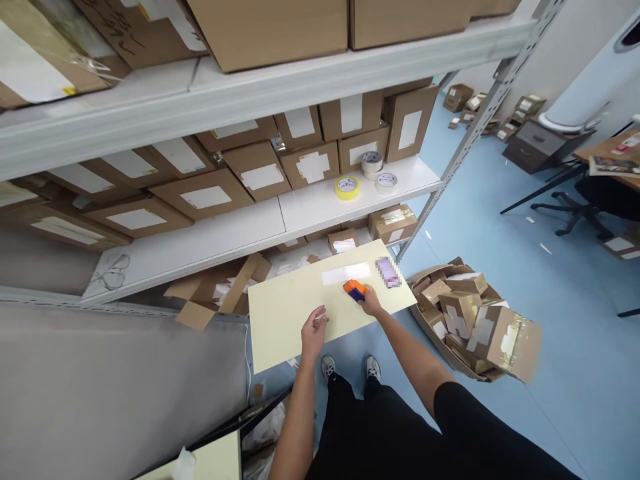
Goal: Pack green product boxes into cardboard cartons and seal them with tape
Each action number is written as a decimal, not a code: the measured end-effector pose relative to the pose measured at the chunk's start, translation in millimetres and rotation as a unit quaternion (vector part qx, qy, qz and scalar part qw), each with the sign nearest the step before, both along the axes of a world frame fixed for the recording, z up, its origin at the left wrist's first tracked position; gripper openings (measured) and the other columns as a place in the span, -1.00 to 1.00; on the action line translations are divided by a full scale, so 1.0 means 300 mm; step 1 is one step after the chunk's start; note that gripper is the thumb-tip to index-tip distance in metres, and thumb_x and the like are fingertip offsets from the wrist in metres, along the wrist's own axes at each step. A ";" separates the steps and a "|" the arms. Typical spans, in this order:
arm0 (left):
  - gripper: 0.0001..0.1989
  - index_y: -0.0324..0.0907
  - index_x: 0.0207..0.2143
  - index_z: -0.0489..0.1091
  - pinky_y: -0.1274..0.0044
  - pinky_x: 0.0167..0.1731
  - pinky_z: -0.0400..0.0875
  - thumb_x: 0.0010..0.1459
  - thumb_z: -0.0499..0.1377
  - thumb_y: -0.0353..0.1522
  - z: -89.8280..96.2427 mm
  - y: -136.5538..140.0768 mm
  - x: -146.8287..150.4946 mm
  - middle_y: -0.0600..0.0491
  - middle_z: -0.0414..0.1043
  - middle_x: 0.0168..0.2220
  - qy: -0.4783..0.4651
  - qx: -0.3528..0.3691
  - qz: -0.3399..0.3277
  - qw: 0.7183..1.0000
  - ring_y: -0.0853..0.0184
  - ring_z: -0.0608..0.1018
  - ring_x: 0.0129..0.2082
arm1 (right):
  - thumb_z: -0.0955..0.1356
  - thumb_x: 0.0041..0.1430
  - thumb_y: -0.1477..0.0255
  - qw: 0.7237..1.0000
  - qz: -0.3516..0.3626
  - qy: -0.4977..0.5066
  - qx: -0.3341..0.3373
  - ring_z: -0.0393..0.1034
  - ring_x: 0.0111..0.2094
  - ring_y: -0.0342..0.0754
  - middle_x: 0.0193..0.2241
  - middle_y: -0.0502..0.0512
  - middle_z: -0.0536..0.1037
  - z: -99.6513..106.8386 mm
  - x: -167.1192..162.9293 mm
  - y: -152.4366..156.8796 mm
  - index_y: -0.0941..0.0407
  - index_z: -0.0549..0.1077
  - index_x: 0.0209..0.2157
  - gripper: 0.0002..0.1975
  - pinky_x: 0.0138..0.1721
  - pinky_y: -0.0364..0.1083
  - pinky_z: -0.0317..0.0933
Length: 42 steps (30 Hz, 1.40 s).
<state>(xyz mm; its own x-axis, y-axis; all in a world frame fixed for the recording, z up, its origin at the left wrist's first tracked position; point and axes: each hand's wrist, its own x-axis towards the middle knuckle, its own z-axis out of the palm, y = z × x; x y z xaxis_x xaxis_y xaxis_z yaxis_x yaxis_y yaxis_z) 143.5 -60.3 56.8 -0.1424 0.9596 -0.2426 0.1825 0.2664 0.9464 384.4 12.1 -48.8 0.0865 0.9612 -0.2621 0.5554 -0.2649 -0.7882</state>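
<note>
My right hand (371, 303) is closed around an orange and dark blue tape dispenser (355, 290), held over the right part of a pale yellow board (285, 307). Part of a roll shows beside the dispenser, next to my fingers. My left hand (314, 328) hovers above the board's near edge, fingers loosely bent and apart, with no clear object in them. Beyond the dispenser lie white paper labels (345, 273). A phone-like purple item (389, 272), blurred out, rests near the board's right end.
On the shelf (240, 230) behind stand several labelled cartons (313, 165), a yellow tape roll (347, 187) and two pale rolls (386, 183). At right on the floor, a large carton (425, 320) holds several small boxes (460, 313). An open carton (210, 293) sits left of the board.
</note>
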 end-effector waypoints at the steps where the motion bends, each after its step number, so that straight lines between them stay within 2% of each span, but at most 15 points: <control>1: -0.51 -0.13 0.03 0.53 0.29 -0.03 0.55 0.14 0.29 -0.06 0.017 0.017 -0.015 -0.16 0.60 0.04 -0.003 0.010 -0.001 1.000 0.21 0.69 -0.20 | 0.41 0.09 0.36 1.000 0.005 0.001 0.009 0.52 -0.17 0.15 -0.26 0.12 0.61 0.036 -0.007 -0.001 0.10 0.50 -0.20 -0.78 -0.11 0.06 0.40; 4: -0.52 -0.13 0.03 0.53 0.28 -0.03 0.56 0.16 0.27 -0.06 0.087 0.076 -0.066 -0.16 0.61 0.03 -0.009 0.037 -0.005 0.999 0.22 0.69 -0.20 | 0.39 0.16 0.27 0.998 0.009 0.038 0.056 0.53 -0.20 0.15 -0.23 0.12 0.62 0.178 -0.056 -0.017 0.07 0.50 -0.05 -0.67 -0.14 0.08 0.43; 7: -0.53 -0.14 0.04 0.53 0.29 -0.01 0.55 0.18 0.26 -0.07 0.201 0.136 -0.119 -0.16 0.61 0.03 -0.013 0.064 -0.013 0.998 0.20 0.69 -0.16 | 0.39 0.23 0.14 0.982 0.010 0.123 0.141 0.52 -0.15 0.13 -0.13 0.14 0.62 0.361 -0.128 -0.042 0.05 0.46 0.10 -0.53 -0.08 0.08 0.42; 9: -0.56 -0.13 0.04 0.54 0.29 0.02 0.54 0.21 0.25 -0.09 0.302 0.169 -0.156 -0.16 0.61 0.04 -0.011 0.089 -0.029 0.996 0.18 0.67 -0.09 | 0.41 0.24 0.11 0.965 0.030 0.172 0.194 0.51 -0.08 0.13 -0.07 0.17 0.62 0.487 -0.175 -0.057 0.05 0.50 0.07 -0.55 -0.03 0.08 0.41; 12: -0.61 -0.09 0.03 0.57 0.32 0.05 0.53 0.25 0.23 -0.10 0.473 0.198 -0.214 -0.12 0.60 0.06 0.009 0.146 -0.072 0.987 0.15 0.63 0.02 | 0.48 0.19 0.09 0.947 0.081 0.182 0.252 0.47 0.04 0.18 -0.02 0.17 0.60 0.646 -0.233 -0.067 0.04 0.57 -0.03 -0.58 0.10 0.11 0.35; 16: -0.66 -0.03 0.01 0.60 0.36 0.05 0.53 0.29 0.21 -0.13 0.669 0.199 -0.290 -0.06 0.58 0.08 0.048 0.241 -0.143 0.959 0.15 0.57 0.10 | 0.51 0.17 0.08 0.939 0.132 0.160 0.275 0.49 -0.11 0.14 -0.18 0.14 0.60 0.780 -0.301 -0.068 0.04 0.62 -0.18 -0.65 -0.02 0.08 0.39; 18: -0.69 0.00 0.02 0.61 0.30 0.13 0.49 0.31 0.21 -0.17 0.731 0.188 -0.325 -0.03 0.57 0.08 0.078 0.282 -0.189 0.937 0.15 0.55 0.12 | 0.50 0.19 0.09 0.931 0.143 0.151 0.300 0.47 -0.17 0.11 -0.23 0.13 0.59 0.817 -0.333 -0.068 0.04 0.62 -0.22 -0.69 -0.07 0.06 0.39; 20: -0.72 0.04 0.01 0.62 0.22 0.21 0.41 0.31 0.22 -0.21 0.768 0.172 -0.358 -0.01 0.57 0.08 0.104 0.314 -0.227 0.916 0.13 0.54 0.13 | 0.47 0.23 0.11 0.922 0.146 0.141 0.330 0.45 -0.18 0.11 -0.26 0.14 0.58 0.840 -0.361 -0.070 0.04 0.61 -0.25 -0.72 -0.07 0.07 0.38; 26: -0.77 0.11 -0.05 0.64 0.16 0.20 0.41 0.31 0.23 -0.25 0.789 0.133 -0.423 0.02 0.56 0.10 0.132 0.346 -0.262 0.891 0.09 0.49 0.17 | 0.44 0.26 0.15 0.913 0.148 0.098 0.367 0.44 -0.22 0.11 -0.33 0.14 0.55 0.879 -0.405 -0.063 0.03 0.58 -0.35 -0.75 0.09 0.16 0.34; 32: -0.82 0.09 -0.21 0.69 0.16 0.14 0.46 0.28 0.25 -0.19 0.798 0.146 -0.418 -0.02 0.62 -0.06 0.127 0.354 -0.228 0.898 0.07 0.53 0.08 | 0.40 0.31 0.16 0.910 0.189 0.088 0.358 0.45 -0.19 0.10 -0.30 0.12 0.57 0.905 -0.420 0.000 0.01 0.59 -0.30 -0.76 0.16 0.18 0.28; 35: -0.85 0.08 -0.23 0.69 0.21 0.09 0.48 0.25 0.29 -0.21 0.806 0.165 -0.397 -0.02 0.63 -0.19 0.142 0.352 -0.204 0.903 0.09 0.56 -0.03 | 0.42 0.29 0.15 0.906 0.210 0.106 0.351 0.44 -0.17 0.11 -0.27 0.14 0.58 0.919 -0.410 0.041 0.03 0.60 -0.28 -0.76 0.05 0.11 0.34; 38: -0.86 0.06 -0.23 0.69 0.29 -0.04 0.52 0.27 0.28 -0.25 0.810 0.188 -0.371 0.01 0.64 -0.26 0.180 0.353 -0.197 0.897 0.16 0.60 -0.17 | 0.45 0.25 0.13 0.906 0.208 0.116 0.350 0.43 -0.18 0.11 -0.29 0.14 0.57 0.922 -0.385 0.077 0.04 0.60 -0.30 -0.74 -0.05 0.06 0.36; 42: -0.83 0.01 -0.26 0.68 0.38 -0.17 0.51 0.30 0.24 -0.29 0.806 0.225 -0.336 0.03 0.65 -0.30 0.234 0.369 -0.190 0.879 0.22 0.62 -0.26 | 0.47 0.22 0.08 0.910 0.209 0.122 0.337 0.43 -0.21 0.08 -0.30 0.12 0.56 0.883 -0.348 0.111 0.06 0.59 -0.28 -0.69 -0.08 0.03 0.37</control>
